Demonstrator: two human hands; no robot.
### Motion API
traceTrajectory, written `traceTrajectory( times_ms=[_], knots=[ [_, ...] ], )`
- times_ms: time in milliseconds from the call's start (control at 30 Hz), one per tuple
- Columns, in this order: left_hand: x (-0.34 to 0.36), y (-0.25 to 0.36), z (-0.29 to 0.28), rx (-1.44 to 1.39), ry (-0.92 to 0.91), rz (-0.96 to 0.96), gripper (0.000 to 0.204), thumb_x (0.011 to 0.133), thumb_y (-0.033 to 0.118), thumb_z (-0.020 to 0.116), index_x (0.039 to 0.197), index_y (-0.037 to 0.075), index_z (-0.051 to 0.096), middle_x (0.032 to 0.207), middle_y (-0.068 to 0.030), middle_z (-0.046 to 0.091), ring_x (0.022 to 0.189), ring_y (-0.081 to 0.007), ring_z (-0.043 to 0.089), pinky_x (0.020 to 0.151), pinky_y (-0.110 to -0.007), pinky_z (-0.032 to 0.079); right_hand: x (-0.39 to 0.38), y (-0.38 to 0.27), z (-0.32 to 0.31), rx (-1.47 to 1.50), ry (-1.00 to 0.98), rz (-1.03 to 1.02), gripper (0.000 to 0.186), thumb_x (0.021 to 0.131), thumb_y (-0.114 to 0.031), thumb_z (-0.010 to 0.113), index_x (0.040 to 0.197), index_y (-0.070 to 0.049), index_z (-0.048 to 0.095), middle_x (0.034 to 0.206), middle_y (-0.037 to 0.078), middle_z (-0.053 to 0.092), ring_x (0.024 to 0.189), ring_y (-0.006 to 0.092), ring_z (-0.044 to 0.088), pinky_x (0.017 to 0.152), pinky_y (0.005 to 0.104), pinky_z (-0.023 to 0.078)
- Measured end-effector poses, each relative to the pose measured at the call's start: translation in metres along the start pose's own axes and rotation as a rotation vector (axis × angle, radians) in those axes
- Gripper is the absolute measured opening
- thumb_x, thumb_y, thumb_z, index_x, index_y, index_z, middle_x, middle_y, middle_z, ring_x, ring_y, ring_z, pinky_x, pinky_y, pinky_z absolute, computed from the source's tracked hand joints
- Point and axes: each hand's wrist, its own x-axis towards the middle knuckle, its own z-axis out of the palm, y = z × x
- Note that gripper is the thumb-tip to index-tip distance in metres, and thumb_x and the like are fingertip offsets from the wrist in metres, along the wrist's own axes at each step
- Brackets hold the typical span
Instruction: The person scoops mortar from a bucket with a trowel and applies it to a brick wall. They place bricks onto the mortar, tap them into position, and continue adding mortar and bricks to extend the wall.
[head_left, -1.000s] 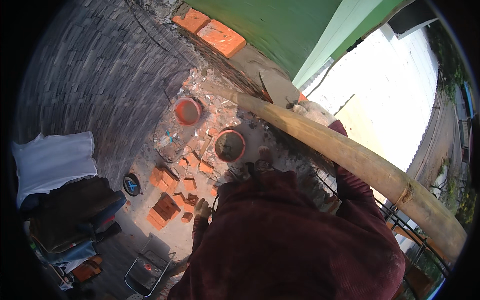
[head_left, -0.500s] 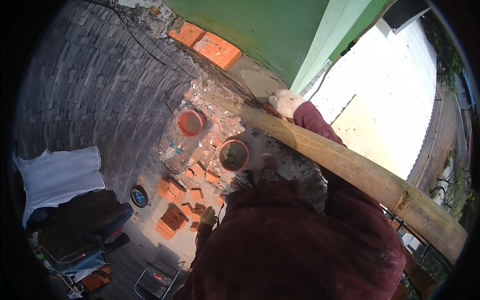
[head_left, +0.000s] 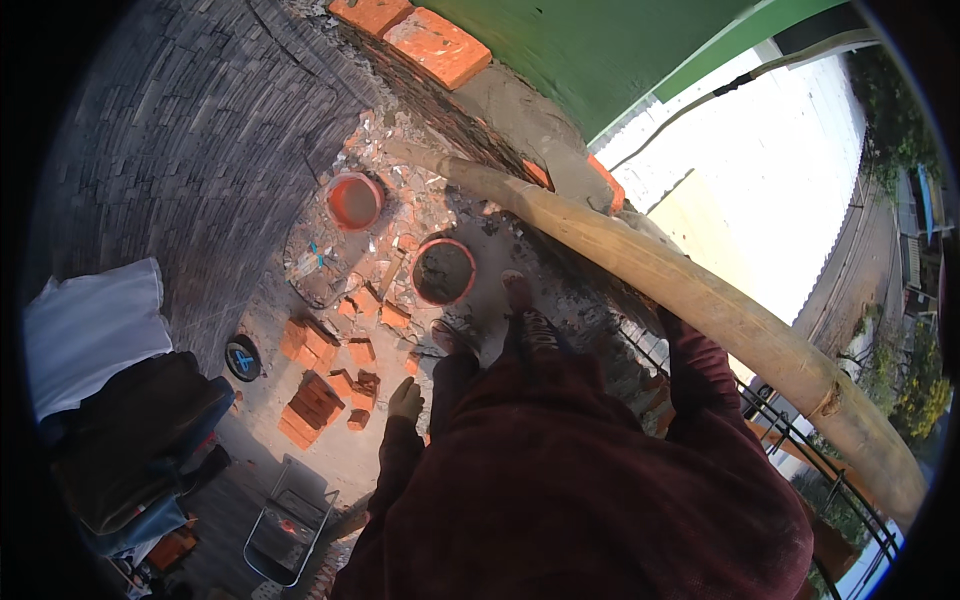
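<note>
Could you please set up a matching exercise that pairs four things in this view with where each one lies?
Things:
1. long pale wooden pole
2. round orange tub holding grey mortar
3. white cloth bundle
4. person's bare left hand

Places:
A. far left, against the grey brick wall
B. hanging empty above the loose red bricks
C. slanting across from the wall top to lower right
D. just ahead of the feet

Pairs: 1-C, 2-D, 3-A, 4-B
</note>
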Motion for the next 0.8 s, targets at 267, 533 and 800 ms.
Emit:
traceTrajectory(
  times_ms=[267, 533, 800],
  knots=[
    [0.053, -0.073, -0.010, 0.394, -0.073, 0.141, 0.063, 0.095, 0.036, 0.067, 0.142, -0.005, 0.058, 0.136, -0.0221, 0.065, 0.125, -0.0270, 0.063, 0.105, -0.036, 0.048, -0.134, -0.044, 0.043, -0.243, 0.023, 0.226, 0.042, 0.091, -0.019, 0.071, 0.126, 0.000, 0.059, 0.089, 0.006, 0.065, 0.062, 0.0124, 0.062, 0.056, 0.0313, 0.050],
    [0.245, -0.054, -0.013, 0.316, 0.023, 0.149, 0.084, 0.091, 0.052, 0.070, 0.148, -0.006, 0.049, 0.143, -0.0280, 0.059, 0.135, -0.0362, 0.057, 0.111, -0.041, 0.044, 0.015, 0.015, 0.282, -0.946, -0.444, 0.129, 0.040, 0.088, -0.023, 0.066, 0.119, -0.001, 0.057, 0.099, 0.027, 0.070, 0.098, 0.0460, 0.068, 0.083, 0.0547, 0.055],
    [0.407, -0.042, 0.000, 0.321, 0.040, 0.266, 0.108, 0.084, 0.056, 0.076, 0.159, -0.005, 0.028, 0.157, -0.0313, 0.041, 0.147, -0.0387, 0.042, 0.119, -0.041, 0.036, 0.262, 0.095, 0.545, -1.384, -0.526, -0.249, 0.041, 0.083, -0.005, 0.072, 0.120, 0.003, 0.056, 0.113, 0.020, 0.070, 0.099, 0.0367, 0.075, 0.081, 0.0450, 0.061]
  ],
)
